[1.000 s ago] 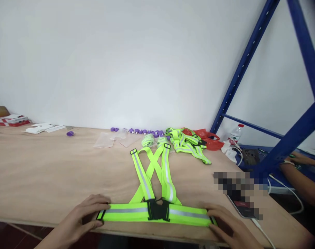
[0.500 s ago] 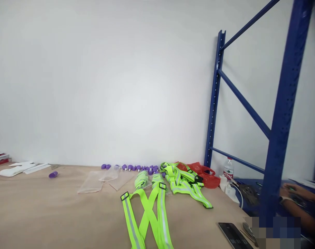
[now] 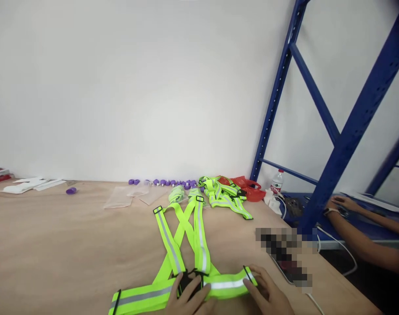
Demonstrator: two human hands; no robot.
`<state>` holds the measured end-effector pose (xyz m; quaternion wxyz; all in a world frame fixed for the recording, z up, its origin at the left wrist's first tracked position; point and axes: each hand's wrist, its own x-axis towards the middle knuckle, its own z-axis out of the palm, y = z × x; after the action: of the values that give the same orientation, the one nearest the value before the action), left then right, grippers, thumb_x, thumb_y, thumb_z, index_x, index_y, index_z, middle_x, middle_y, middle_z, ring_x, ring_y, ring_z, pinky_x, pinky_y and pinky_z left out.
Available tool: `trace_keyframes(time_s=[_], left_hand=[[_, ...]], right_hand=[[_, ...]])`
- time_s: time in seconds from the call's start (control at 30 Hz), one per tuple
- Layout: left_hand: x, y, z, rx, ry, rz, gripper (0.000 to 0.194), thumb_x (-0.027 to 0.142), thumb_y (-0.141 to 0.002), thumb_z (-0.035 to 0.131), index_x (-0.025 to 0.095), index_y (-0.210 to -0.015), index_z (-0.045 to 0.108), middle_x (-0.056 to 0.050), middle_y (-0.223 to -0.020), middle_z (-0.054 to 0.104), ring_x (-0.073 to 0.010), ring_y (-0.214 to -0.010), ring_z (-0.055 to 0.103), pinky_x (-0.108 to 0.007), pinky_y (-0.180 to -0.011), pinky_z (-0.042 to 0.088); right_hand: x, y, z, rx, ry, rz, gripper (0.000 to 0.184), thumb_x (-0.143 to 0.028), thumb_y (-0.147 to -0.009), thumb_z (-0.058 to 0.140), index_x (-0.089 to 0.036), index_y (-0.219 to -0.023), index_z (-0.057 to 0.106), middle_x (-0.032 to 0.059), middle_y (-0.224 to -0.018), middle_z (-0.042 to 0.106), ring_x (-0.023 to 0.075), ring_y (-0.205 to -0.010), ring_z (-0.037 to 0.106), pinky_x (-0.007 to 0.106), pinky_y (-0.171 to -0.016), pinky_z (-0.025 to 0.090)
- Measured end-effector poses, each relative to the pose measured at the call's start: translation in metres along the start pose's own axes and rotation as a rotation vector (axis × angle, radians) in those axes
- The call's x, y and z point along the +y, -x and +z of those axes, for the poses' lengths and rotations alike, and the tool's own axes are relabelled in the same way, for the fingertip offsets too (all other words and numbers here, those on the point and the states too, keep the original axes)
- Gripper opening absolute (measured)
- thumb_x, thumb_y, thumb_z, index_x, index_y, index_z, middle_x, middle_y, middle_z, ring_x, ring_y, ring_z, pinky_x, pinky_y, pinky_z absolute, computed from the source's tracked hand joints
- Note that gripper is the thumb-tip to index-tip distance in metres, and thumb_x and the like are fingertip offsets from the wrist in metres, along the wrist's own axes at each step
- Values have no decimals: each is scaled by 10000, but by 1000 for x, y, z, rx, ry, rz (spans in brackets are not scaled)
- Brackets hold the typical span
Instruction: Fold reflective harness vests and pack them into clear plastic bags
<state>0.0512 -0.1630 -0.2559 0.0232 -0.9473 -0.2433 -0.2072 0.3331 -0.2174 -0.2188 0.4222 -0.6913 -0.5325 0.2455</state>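
Note:
A neon yellow-green reflective safety vest [image 3: 202, 236] made of straps with silver stripes lies spread on the table. Its two shoulder straps cross and run down to a waist belt with a black buckle [image 3: 185, 280] in the middle. My left hand [image 3: 189, 299] rests on that buckle, its fingers stretched and apart. At the belt's right end, by a black slider, my right hand [image 3: 268, 291] pinches the strap between thumb and fingers. The belt's left end lies loose on the table.
Behind the vest lie rolled reflective straps [image 3: 177, 194], a second heaped vest [image 3: 224, 197], a red plastic bag [image 3: 252, 190], purple caps [image 3: 173, 183] and clear bags [image 3: 119, 197]. A blue rack post [image 3: 347, 131] stands right, near a co-worker's arms [image 3: 357, 227]. A partly blurred phone [image 3: 286, 274] lies right.
The view has tilted down and rolled, bringing the vest's waist belt into sight. Both my hands have come into view on the belt.

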Motion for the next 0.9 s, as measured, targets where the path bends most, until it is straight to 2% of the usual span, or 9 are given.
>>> trace_keyframes(time_s=[0.07, 0.13, 0.27, 0.37, 0.5, 0.6, 0.67, 0.73, 0.9], left_hand=[[-3, -4, -6, -33, -2, 59, 652, 203, -983, 540, 441, -1543, 305, 38, -1410, 601, -230, -1277, 589, -419, -1158, 399], [-2, -8, -19, -127, 48, 38, 696, 259, -946, 604, 379, -1560, 299, 4, -1450, 568, -274, -1308, 553, -466, -1167, 369], [11, -10, -45, -259, 182, -77, 869, 372, -824, 719, 282, -1574, 288, -70, -1546, 455, -359, -1409, 409, -587, -1193, 258], [19, -8, -53, -267, 204, -130, 770, 338, -856, 660, 283, -1551, 335, -71, -1567, 425, -357, -1430, 369, -622, -1195, 206], [21, -6, -49, -234, 142, -105, 721, 347, -888, 614, 266, -1548, 333, -72, -1611, 345, -359, -1442, 344, -644, -1183, 195], [22, -5, -46, -201, 57, -88, 734, 311, -886, 605, 257, -1555, 310, -70, -1637, 282, -346, -1468, 307, -627, -1183, 190], [24, -6, -46, -192, 16, -89, 756, 299, -886, 600, 254, -1567, 276, -69, -1643, 263, -335, -1480, 292, -612, -1184, 181], [25, -7, -47, -184, 1, -94, 792, 315, -897, 589, 225, -1588, 213, -75, -1636, 281, -317, -1481, 292, -584, -1193, 161], [26, -8, -48, -171, -8, -98, 808, 346, -936, 534, 147, -1602, 123, -84, -1623, 315, -279, -1490, 271, -524, -1214, 87]], right_hand=[[-1, 2, -2, 26, -18, 11, 560, -654, -812, 529, -220, -1126, 692, 100, -1162, 737, 297, -1142, 677, 335, -922, 574], [-2, 3, -4, 22, 0, 2, 560, -646, -831, 515, -212, -1118, 720, 101, -1151, 738, 299, -1097, 688, 344, -897, 573], [-3, 3, -8, 42, 124, -1, 527, -594, -801, 556, -202, -1105, 734, 78, -930, 752, 272, -826, 702, 341, -736, 562], [-6, 2, -13, 83, 258, 17, 444, -529, -758, 598, -202, -1029, 727, 46, -770, 693, 258, -746, 659, 344, -698, 523], [-13, 7, -18, 5, 323, 3, 284, -443, -758, 611, -225, -906, 718, 25, -738, 642, 229, -706, 613, 326, -666, 481], [-12, 15, -19, 12, 291, 6, 370, -418, -753, 599, -210, -1039, 709, 37, -812, 645, 238, -775, 618, 339, -715, 494], [-9, 22, -15, 91, 271, 0, 490, -426, -773, 571, -196, -1196, 660, 44, -856, 633, 246, -823, 618, 356, -761, 500], [-6, 27, -9, 174, 264, -18, 525, -434, -800, 547, -187, -1257, 622, 53, -881, 626, 247, -837, 614, 360, -772, 497], [-3, 33, 5, 252, 283, -110, 317, -485, -857, 530, -198, -842, 661, 88, -845, 648, 256, -819, 606, 345, -740, 466]])
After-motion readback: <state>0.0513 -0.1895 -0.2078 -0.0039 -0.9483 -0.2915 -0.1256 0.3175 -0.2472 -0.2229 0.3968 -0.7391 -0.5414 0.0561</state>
